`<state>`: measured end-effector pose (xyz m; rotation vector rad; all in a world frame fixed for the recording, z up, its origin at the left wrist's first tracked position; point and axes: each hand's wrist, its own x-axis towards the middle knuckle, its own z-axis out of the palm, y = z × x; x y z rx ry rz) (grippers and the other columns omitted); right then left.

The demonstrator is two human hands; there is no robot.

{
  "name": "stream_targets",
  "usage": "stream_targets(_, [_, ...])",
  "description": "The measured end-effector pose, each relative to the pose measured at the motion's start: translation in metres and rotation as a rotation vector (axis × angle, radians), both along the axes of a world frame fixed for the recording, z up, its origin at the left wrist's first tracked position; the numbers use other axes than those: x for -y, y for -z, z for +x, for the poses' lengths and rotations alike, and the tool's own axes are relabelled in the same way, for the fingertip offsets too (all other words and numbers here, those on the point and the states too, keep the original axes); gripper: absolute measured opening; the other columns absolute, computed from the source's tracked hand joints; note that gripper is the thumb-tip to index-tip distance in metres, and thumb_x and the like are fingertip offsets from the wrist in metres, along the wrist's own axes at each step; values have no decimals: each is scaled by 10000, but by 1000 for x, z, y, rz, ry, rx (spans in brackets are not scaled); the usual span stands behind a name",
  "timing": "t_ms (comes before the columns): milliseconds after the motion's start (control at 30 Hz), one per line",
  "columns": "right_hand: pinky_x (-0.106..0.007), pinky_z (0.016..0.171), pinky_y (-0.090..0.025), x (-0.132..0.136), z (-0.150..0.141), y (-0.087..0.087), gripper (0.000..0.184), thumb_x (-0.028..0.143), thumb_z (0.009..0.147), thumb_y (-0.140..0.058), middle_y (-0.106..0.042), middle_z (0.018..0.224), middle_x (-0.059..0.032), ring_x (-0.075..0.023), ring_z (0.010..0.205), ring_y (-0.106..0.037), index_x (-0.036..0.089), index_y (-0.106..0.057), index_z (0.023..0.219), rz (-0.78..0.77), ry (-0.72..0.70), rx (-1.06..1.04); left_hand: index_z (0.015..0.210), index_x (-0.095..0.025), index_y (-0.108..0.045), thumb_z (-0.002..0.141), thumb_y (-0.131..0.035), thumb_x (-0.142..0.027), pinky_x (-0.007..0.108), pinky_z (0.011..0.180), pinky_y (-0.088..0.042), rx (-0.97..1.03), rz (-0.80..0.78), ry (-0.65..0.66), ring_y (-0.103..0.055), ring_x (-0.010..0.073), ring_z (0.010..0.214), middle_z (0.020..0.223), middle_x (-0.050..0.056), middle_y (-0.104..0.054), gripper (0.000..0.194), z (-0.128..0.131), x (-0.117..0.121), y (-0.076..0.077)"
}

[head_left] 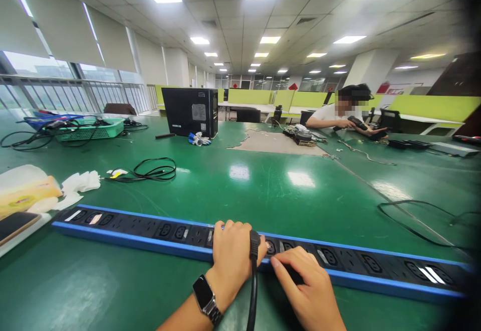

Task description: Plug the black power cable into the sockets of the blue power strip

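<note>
A long power strip (139,224) with a blue frame and black sockets lies across the green table in front of me. My left hand (232,251), wearing a watch (205,293), grips it near the middle, fingers wrapped over the far edge. A black power plug (254,243) stands against my left thumb, its cable (252,296) running down towards me; whether it sits in a socket is hidden. Just right of it, my right hand (308,278) has thumb and forefinger tips pinched together at the strip's near edge. Anything between those tips is too small to make out.
On the green table (210,190) lie a coiled black cable (150,170), tissues (80,183), a phone (17,228) and a green basket (93,129) of cables. A black computer case (188,113) stands farther back, beside gloves (199,139). Another person (330,115) works across the table.
</note>
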<state>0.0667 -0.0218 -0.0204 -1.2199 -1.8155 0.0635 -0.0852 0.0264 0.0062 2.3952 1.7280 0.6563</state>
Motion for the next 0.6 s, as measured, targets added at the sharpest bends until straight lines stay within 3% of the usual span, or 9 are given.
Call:
stream_targets(67, [-296,586,-456,0,0,0,210,301,898,-557,-684,687,-9,-161,631,-606,227,-665,733,-3,2,10,877,-185,-706,921,-474,-486,512,893,-401,-29,-30,19,-645,320,903,879,120,-731,382,-2,-1,0])
stream_targets(133, [-296,589,-463,0,0,-1,200,300,897,-557,-690,703,-15,-166,645,-614,227,-666,747,-11,-3,20,1091,-152,-671,910,-489,-535,524,944,-383,-35,-61,78,-628,331,990,999,143,-722,461,-8,-2,1])
stream_targets(200, [-296,600,-476,0,1,-1,174,296,893,-560,-694,725,-20,-169,663,-624,226,-669,777,-16,-6,24,1315,-118,-533,840,-578,-597,516,991,-365,-36,-95,151,-594,336,1088,1140,162,-684,676,-20,-5,1])
stream_targets(267, [-293,603,-486,0,3,0,149,288,884,-563,-689,734,-21,-169,669,-627,225,-659,790,-19,4,28,1396,-135,-443,742,-681,-628,492,1019,-354,-58,-119,222,-560,330,1153,1237,158,-640,853,-33,-8,3])
stream_targets(400, [-295,587,-481,-1,4,5,102,294,864,-573,-672,740,-16,-168,649,-616,222,-645,878,23,42,58,1295,-206,-543,666,-758,-622,462,993,-368,-146,-83,248,-570,318,1111,1196,120,-651,785,-47,-10,6])
stream_targets(500, [-313,622,-481,-5,-2,7,273,346,838,-628,-688,809,-21,-180,691,-627,218,-623,1079,45,70,134,1212,-202,-590,652,-759,-626,452,929,-398,-202,-62,208,-591,319,1024,1087,116,-669,723,-44,-9,7])
stream_targets(600, [-332,664,-472,-13,-13,6,405,397,809,-665,-695,865,-43,-201,752,-632,204,-595,1158,-1,93,221,1187,-201,-594,709,-727,-538,438,902,-407,-218,-39,205,-588,309,999,1058,104,-662,599,-41,-7,7])
